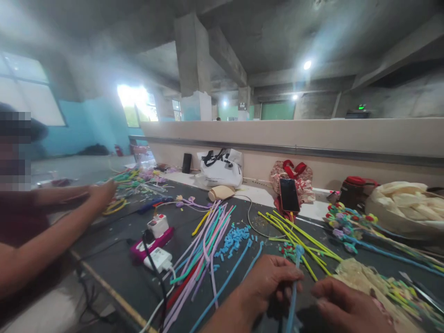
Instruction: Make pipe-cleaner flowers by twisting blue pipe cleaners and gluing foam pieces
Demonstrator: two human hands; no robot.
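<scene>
My left hand [274, 280] is at the bottom middle, its fingers pinched round a blue pipe cleaner [294, 291] whose curled tip stands above the fingers. My right hand [347, 305] is at the bottom right with its fingers curled, close to the same pipe cleaner; whether it touches it is hidden. Just beyond the hands lie yellow-green pipe cleaners [294, 233] and a pile of short blue cut pieces [233, 239] on the dark table [118, 273].
A bundle of pink, purple and teal pipe cleaners [204, 249] lies left of my hands. A pink power strip [152, 243] with white chargers sits further left. Another person's arms [58, 222] reach over the table at left. A phone [289, 195], bags and finished pipe-cleaner flowers [347, 222] line the far side.
</scene>
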